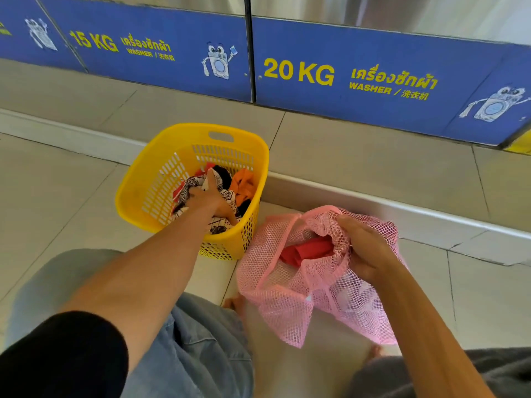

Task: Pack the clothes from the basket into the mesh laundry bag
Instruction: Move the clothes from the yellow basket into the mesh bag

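Several garments heaped in the yellow basket at centre left of the frame: a black-and-white patterned cloth on top, an orange piece toward the basket's right wall, bits of black and red showing between. Left hand down inside the basket, fingers closed on the patterned cloth, thumb raised along its fold. Just right of the basket, touching or nearly touching its lower corner, the pink mesh laundry bag, slumped on the tiled floor at lower centre. Mouth of the bag gaping toward the upper left, a red garment already lying inside and visible through the opening. Right hand clenched on a bunched handful of mesh at the right edge of the mouth, holding it up and apart. Bare toes peeking out under the bag's lower left edge; more at the bottom, right of centre, too blurred to describe. Faded denim over the knees along the bottom left, a black sleeve at the lower left corner, grey fabric at the lower right. Across the top of the frame, blue panels with yellow lettering: "15 KG" at upper left, "20 KG" at upper centre, each with "WASHER" and a cartoon washing machine. Pale raised step running diagonally behind basket and bag.
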A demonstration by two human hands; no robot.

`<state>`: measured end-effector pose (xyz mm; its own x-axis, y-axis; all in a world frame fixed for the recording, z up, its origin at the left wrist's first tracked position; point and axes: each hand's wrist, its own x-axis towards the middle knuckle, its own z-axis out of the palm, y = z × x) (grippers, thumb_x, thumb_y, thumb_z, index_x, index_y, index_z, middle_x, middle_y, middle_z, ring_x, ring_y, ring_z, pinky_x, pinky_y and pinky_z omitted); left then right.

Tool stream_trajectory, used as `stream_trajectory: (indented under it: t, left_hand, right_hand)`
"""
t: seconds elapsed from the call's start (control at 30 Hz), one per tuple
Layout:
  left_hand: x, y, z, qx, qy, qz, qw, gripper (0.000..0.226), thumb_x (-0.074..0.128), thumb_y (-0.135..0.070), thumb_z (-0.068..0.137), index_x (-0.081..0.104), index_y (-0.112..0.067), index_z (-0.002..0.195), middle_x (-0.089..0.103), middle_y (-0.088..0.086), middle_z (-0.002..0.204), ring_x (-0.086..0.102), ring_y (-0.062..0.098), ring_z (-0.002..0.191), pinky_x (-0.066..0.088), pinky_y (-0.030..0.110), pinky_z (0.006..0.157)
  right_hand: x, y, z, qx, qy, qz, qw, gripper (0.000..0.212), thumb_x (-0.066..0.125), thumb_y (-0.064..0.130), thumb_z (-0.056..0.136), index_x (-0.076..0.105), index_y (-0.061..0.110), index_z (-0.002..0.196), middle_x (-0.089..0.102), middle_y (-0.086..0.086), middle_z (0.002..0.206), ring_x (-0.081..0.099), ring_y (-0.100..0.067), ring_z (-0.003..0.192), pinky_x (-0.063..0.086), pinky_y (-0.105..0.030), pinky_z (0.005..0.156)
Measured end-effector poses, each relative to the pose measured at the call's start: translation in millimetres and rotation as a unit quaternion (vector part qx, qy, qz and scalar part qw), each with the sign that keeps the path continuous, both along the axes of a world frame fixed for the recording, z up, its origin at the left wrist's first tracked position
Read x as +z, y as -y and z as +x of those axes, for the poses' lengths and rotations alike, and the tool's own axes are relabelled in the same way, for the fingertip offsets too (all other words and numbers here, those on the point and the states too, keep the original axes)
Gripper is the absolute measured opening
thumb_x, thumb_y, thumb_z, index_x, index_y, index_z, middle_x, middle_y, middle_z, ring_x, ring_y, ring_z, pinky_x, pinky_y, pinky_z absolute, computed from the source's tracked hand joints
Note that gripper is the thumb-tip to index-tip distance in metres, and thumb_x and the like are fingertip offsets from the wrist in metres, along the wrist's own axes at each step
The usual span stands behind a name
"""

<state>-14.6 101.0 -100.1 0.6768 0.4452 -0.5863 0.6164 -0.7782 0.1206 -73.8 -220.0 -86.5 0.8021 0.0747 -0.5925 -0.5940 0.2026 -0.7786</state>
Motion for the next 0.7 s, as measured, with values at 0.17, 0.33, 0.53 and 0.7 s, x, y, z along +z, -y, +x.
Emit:
stream_trajectory:
  t: [0.17, 0.33, 0.53, 0.7]
  left_hand:
    - [-1.5, -3.8, 5.4, -0.020, -0.017, 0.003, 1.000, 0.133, 0.095, -0.034, 0.057, 0.011, -0.015, 0.158, 0.037, 0.018, 0.155, 0.043, 0.041, 0.135, 0.047, 0.052, 0.102]
    - [48.9, -6.7, 10.4, -0.007, 0.041, -0.007, 0.999, 0.116, 0.096, -0.041, 0.050, 0.041, -0.003, 0.144, 0.050, 0.017, 0.143, 0.054, 0.038, 0.124, 0.053, 0.044, 0.094]
    - [157.4, -9.2, 0.9, 0.001, 0.186, -0.045, 0.981, 0.096, 0.091, -0.045, 0.051, 0.055, -0.009, 0.132, 0.057, 0.016, 0.134, 0.056, 0.038, 0.119, 0.052, 0.049, 0.094]
    - [224.1, -2.1, -26.9, 0.099, 0.304, -0.217, 0.922, 0.068, 0.088, -0.037, 0.054, 0.063, -0.014, 0.113, 0.063, 0.007, 0.115, 0.062, 0.028, 0.102, 0.051, 0.047, 0.085]
  right_hand:
    - [-0.8, -2.8, 0.7, 0.006, 0.002, -0.002, 1.000, 0.023, 0.054, 0.016, 0.106, 0.075, 0.006, 0.110, 0.077, -0.021, 0.108, 0.073, -0.028, 0.091, 0.063, -0.041, 0.081]
    - [6.1, -3.8, 4.8, -0.007, 0.006, 0.016, 1.000, 0.027, 0.053, 0.015, 0.106, 0.069, 0.000, 0.122, 0.072, -0.027, 0.113, 0.069, -0.032, 0.095, 0.057, -0.052, 0.095]
    - [17.0, 0.2, -1.7, -0.010, 0.018, 0.018, 1.000, 0.024, 0.052, 0.015, 0.107, 0.073, 0.005, 0.112, 0.077, -0.020, 0.100, 0.073, -0.028, 0.083, 0.060, -0.049, 0.087]
    - [22.5, 8.8, -12.0, -0.015, 0.013, 0.002, 1.000, 0.022, 0.054, 0.017, 0.106, 0.072, 0.007, 0.113, 0.078, -0.019, 0.095, 0.075, -0.028, 0.077, 0.064, -0.046, 0.080]
